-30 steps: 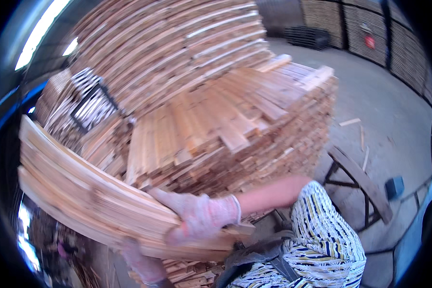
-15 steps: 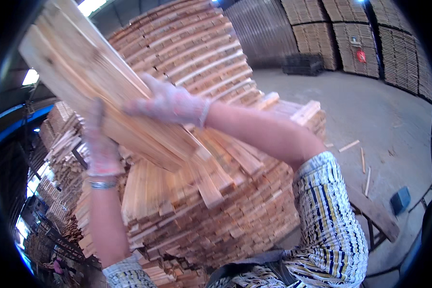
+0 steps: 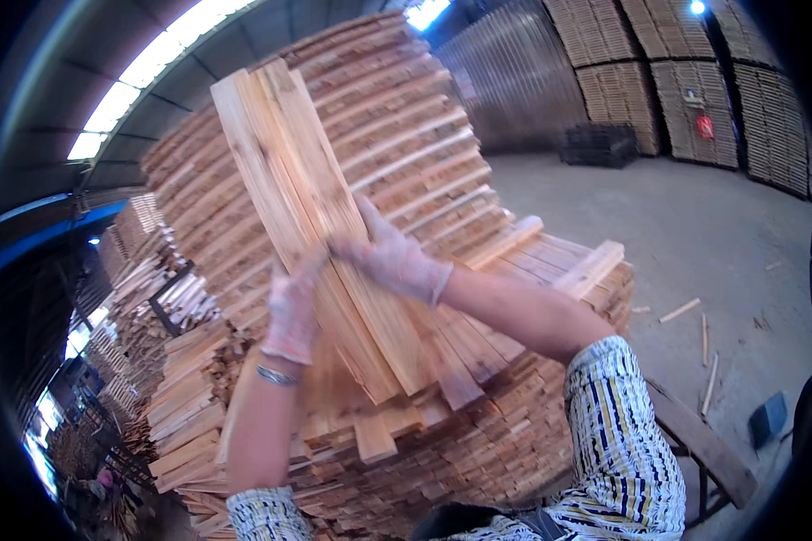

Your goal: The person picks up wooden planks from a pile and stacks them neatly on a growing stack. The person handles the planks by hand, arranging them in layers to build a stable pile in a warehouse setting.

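A bundle of long wooden boards (image 3: pixel 284 171) is gripped between my two gloved hands, tilted with its far end up to the left. My left hand (image 3: pixel 295 311) wraps its left edge, fingers closed. Across the right edge lies my right hand (image 3: pixel 392 257), also closed on the boards, with the thumb on top. Both gloves are pale and stained. Below the bundle, loose boards (image 3: pixel 465 356) lie on top of a waist-high stack of boards (image 3: pixel 478 451); the bundle hides part of it.
A taller stack of layered boards (image 3: pixel 424 153) rises just beyond. More lumber (image 3: pixel 189 406) is piled at the left. To the right stand a wooden bench (image 3: pixel 704 442) and a dark blue block (image 3: pixel 768 419), with wood strips (image 3: pixel 705 338) on the floor. Wrapped stacks (image 3: pixel 695 108) line the far wall.
The bundle has swung to the right and stands more upright in view, both hands moving with it. My view has also shifted, showing more of the roof.
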